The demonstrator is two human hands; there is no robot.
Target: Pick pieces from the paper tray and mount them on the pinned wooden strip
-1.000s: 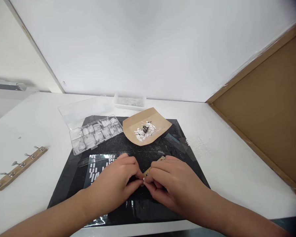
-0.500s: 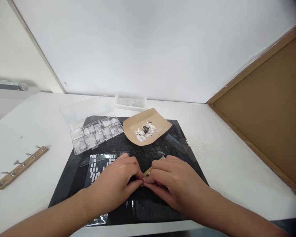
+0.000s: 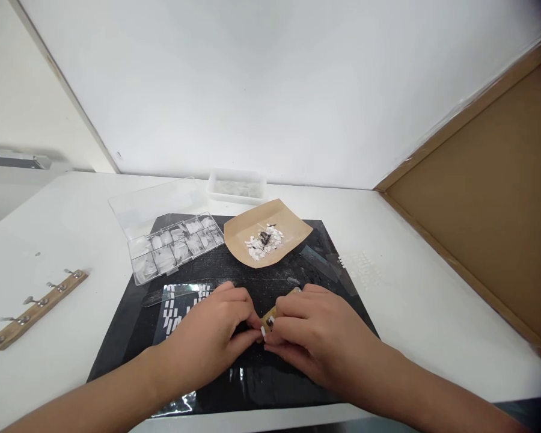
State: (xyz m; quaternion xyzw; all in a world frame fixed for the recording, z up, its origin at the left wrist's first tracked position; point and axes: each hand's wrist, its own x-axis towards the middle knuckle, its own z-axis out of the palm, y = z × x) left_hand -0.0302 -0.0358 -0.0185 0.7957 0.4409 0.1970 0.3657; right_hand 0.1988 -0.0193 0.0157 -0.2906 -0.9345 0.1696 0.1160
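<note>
My left hand (image 3: pixel 228 328) is closed in a pinch at the near end of a small wooden strip (image 3: pixel 269 315) with metal fittings. Over the same strip curls my right hand (image 3: pixel 320 337), its fingers closed and hiding most of the wood; the far end pokes out beyond the knuckles. A tiny white piece (image 3: pixel 263 331) shows between the fingertips of both hands, at the strip's near end. Which fingers grip the white piece I cannot tell. Beside my left hand, a clear sheet with white tabs (image 3: pixel 171 310) lies on the black mat (image 3: pixel 252 385).
An open clear compartment box (image 3: pixel 175 249) of nail tips stands at the mat's back left. Brown paper (image 3: pixel 293 225) holds white scraps. Behind is a translucent tub (image 3: pixel 237 186). A second wooden strip with metal clips (image 3: pixel 36 310) lies left; small white tabs (image 3: pixel 363 267) lie right.
The fingertips of both hands have parted slightly, and more of the white piece and the wooden strip shows between them. The view has shifted a little.
</note>
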